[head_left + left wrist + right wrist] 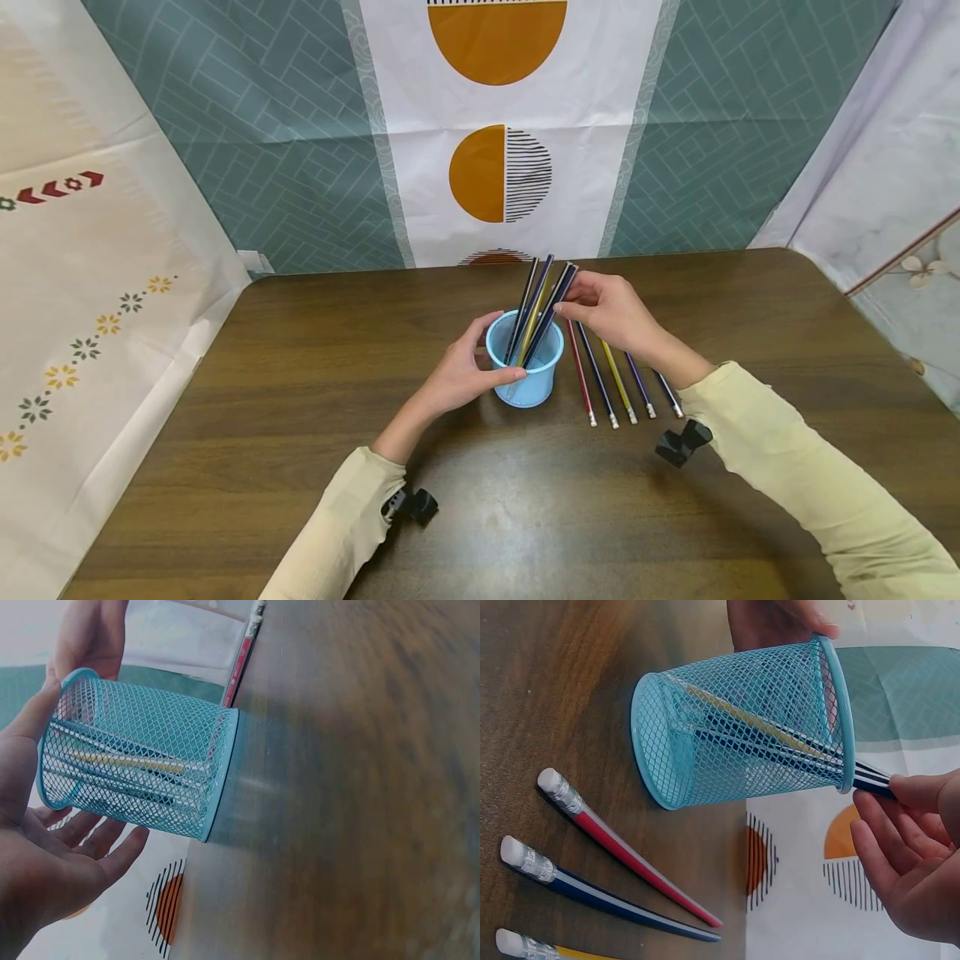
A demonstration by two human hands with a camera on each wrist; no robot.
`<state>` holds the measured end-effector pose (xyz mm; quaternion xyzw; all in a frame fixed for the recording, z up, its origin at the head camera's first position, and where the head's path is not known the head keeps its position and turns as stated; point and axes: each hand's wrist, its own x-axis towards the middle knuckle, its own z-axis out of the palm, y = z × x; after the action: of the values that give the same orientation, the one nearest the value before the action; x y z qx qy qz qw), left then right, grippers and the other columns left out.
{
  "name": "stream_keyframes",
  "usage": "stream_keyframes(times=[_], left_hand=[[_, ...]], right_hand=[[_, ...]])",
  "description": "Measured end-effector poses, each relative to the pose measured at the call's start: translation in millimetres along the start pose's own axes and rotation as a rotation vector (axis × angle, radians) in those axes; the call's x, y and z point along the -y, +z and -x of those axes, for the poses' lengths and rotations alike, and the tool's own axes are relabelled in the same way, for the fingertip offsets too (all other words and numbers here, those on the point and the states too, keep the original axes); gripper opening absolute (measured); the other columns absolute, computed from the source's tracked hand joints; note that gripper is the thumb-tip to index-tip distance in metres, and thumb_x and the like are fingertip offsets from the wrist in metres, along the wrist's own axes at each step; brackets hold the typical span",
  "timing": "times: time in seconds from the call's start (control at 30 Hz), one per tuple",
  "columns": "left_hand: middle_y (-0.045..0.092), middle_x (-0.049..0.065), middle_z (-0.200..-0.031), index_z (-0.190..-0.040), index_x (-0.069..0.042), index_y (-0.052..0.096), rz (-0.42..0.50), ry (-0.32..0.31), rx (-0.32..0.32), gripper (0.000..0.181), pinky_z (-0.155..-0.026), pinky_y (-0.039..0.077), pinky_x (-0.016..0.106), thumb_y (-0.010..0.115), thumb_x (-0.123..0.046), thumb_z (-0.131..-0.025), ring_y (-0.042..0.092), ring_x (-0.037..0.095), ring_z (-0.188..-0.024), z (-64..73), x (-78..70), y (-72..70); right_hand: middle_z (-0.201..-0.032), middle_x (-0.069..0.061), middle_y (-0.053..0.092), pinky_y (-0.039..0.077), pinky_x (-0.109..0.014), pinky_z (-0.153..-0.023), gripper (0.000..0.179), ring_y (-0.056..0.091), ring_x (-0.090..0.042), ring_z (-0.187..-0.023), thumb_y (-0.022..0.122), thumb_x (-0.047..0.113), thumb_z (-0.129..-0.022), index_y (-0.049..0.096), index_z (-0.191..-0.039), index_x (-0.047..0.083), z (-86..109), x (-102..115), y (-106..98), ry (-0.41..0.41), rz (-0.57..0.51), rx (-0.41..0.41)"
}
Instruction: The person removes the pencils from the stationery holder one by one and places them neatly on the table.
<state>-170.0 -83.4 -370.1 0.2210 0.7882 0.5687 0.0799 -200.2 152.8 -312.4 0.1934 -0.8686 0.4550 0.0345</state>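
Note:
A light blue mesh pencil cup (528, 390) stands upright on the table. My left hand (459, 375) holds it by the upper part, thumb at the near side of the rim and fingers round the far side. Several dark striped pencils and a yellow pencil (533, 321) lean inside the cup, their upper ends above the rim. Between thumb and fingers, my right hand (611, 308) pinches a dark blue pencil (871, 785) near its upper end, the rest of it inside the cup. Whether a second pencil is in that pinch is hard to tell.
Right of the cup lies a row of pencils, eraser ends toward me: a red pencil (581, 375), a dark blue-and-white one (597, 379), a yellow one (619, 383) and more, partly under my right arm. Patterned cloths hang behind the brown wooden table (300, 375).

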Motion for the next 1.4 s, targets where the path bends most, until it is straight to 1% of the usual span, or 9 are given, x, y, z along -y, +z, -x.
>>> stream_keyframes(times=[0.17,0.3,0.4,0.53,0.73,0.93,1.1,1.27,1.4], left_hand=[[0.041,0.020,-0.142,-0.151,-0.003,0.023,-0.002,-0.010,0.007,0.087,-0.095,0.048,0.043,0.076,-0.007,-0.083,0.054,0.037,-0.117,-0.6,-0.4,0.4],[0.043,0.023,-0.139,-0.148,0.003,0.025,-0.004,-0.010,0.013,0.082,-0.094,0.048,0.042,0.074,-0.005,-0.083,0.053,0.040,-0.116,5.6,-20.2,-1.3],[0.043,0.023,-0.139,-0.148,0.003,0.025,-0.006,-0.006,0.014,0.082,-0.094,0.048,0.043,0.074,-0.005,-0.083,0.053,0.040,-0.116,5.3,-19.8,-1.5],[0.041,0.019,-0.143,-0.151,-0.003,0.023,-0.010,-0.005,0.008,0.086,-0.095,0.047,0.044,0.076,-0.007,-0.083,0.053,0.037,-0.117,-1.1,-0.1,-0.2],[0.045,0.015,-0.139,-0.150,-0.007,0.028,-0.003,0.006,-0.007,0.083,-0.093,0.049,0.041,0.077,-0.011,-0.083,0.056,0.033,-0.113,0.2,1.4,-0.3],[0.047,0.013,-0.137,-0.149,-0.006,0.029,-0.013,0.013,-0.016,0.084,-0.090,0.051,0.037,0.078,-0.012,-0.081,0.058,0.030,-0.111,0.1,1.9,0.0],[0.047,0.013,-0.136,-0.149,-0.008,0.029,-0.015,0.009,-0.016,0.084,-0.089,0.051,0.037,0.079,-0.015,-0.081,0.059,0.030,-0.110,0.9,1.2,0.0],[0.046,0.013,-0.136,-0.149,-0.008,0.028,0.000,-0.003,-0.010,0.085,-0.086,0.052,0.038,0.078,-0.013,-0.081,0.060,0.031,-0.109,0.6,1.0,0.2],[0.046,0.013,-0.136,-0.149,-0.008,0.029,-0.001,-0.007,-0.011,0.084,-0.086,0.052,0.037,0.078,-0.013,-0.081,0.060,0.030,-0.108,0.3,1.5,0.2]], right_hand=[[-0.093,-0.015,0.070,0.053,-0.041,-0.082,0.011,0.067,-0.028,-0.091,0.068,0.002,-0.089,0.067,-0.098,-0.004,0.1,0.6,0.7,-0.019,0.002,-0.004],[-0.093,-0.014,0.070,0.054,-0.041,-0.082,0.009,0.067,-0.027,-0.091,0.067,0.002,-0.089,0.067,-0.097,-0.003,0.1,3.2,-0.7,-0.028,0.010,0.004],[-0.092,-0.013,0.070,0.054,-0.040,-0.079,0.006,0.068,-0.026,-0.089,0.067,0.003,-0.090,0.066,-0.094,-0.002,0.3,5.6,-3.8,-0.035,0.032,0.007],[-0.089,-0.012,0.070,0.051,-0.033,-0.072,0.005,0.067,-0.024,-0.083,0.066,0.004,-0.090,0.064,-0.090,-0.001,0.6,8.7,-9.2,-0.056,0.057,0.003],[-0.088,-0.014,0.069,0.052,-0.023,-0.068,0.008,0.067,-0.021,-0.078,0.064,0.004,-0.093,0.063,-0.094,-0.004,1.6,14.9,-15.8,-0.048,0.014,0.009],[-0.094,-0.017,0.069,0.054,-0.023,-0.069,0.011,0.067,-0.020,-0.077,0.063,0.002,-0.093,0.063,-0.100,-0.006,1.7,19.0,-20.8,-0.057,-0.004,-0.004],[-0.096,-0.018,0.069,0.054,-0.022,-0.071,0.018,0.067,-0.012,-0.074,0.062,0.002,-0.093,0.064,-0.109,-0.006,1.3,22.8,-24.5,-0.085,-0.011,-0.033],[-0.091,-0.014,0.070,0.051,-0.020,-0.071,0.017,0.065,-0.005,-0.073,0.063,0.004,-0.094,0.066,-0.109,-0.003,1.2,25.6,-28.5,-0.120,0.036,-0.079],[-0.088,-0.012,0.071,0.048,-0.019,-0.070,0.018,0.064,-0.004,-0.073,0.064,0.007,-0.094,0.068,-0.109,-0.002,1.0,28.2,-31.0,-0.146,0.066,-0.100]])
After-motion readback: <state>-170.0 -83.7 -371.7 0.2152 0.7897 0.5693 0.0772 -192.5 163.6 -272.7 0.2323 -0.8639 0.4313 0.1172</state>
